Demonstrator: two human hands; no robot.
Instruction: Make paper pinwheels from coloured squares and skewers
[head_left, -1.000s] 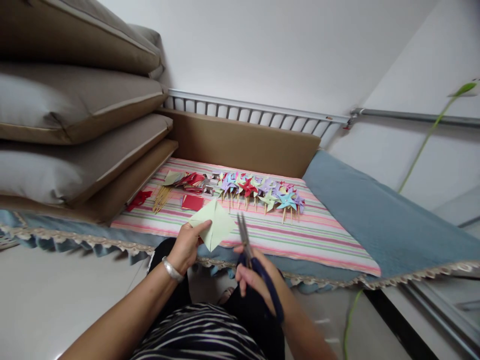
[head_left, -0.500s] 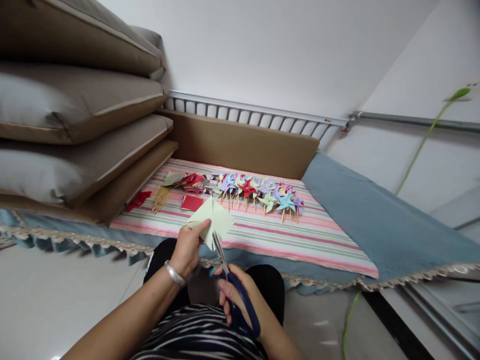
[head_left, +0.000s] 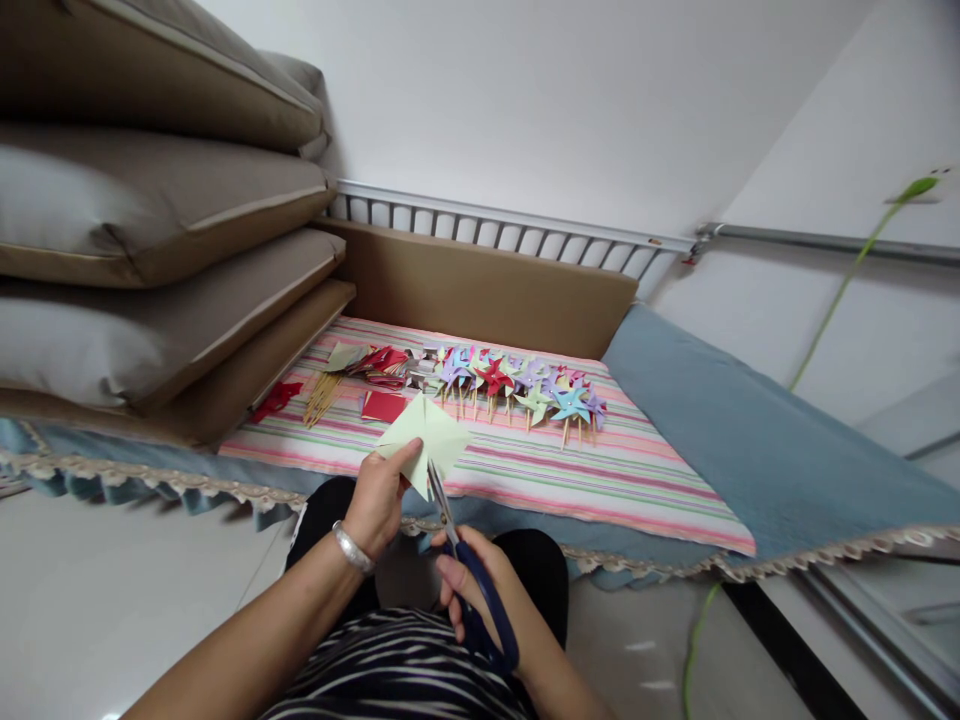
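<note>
Pinched in my left hand point(head_left: 384, 490) is a pale green square of paper point(head_left: 442, 437), turned corner up, with slits at its corners. My right hand point(head_left: 480, 590) grips dark blue-handled scissors point(head_left: 499, 610), fingers through the loops. The scissor blades point(head_left: 440, 497) are at the paper's lower corner, close beside my left thumb. Beyond the paper lies a stack of red paper squares point(head_left: 383, 406). Several finished paper pinwheels point(head_left: 495, 378) on sticks lie in rows to the right.
Bundled sticks point(head_left: 322, 398), red scraps point(head_left: 277, 401) and more coloured paper point(head_left: 385, 362) lie on the striped cloth point(head_left: 600, 490). Large cushions point(head_left: 165, 190) are stacked at the left. A brown board point(head_left: 480, 290) stands behind, against a metal rail point(head_left: 517, 225).
The scissor blades have shifted slightly at the paper's lower corner and look more closed. The paper has moved a touch to the right; my left hand keeps its hold.
</note>
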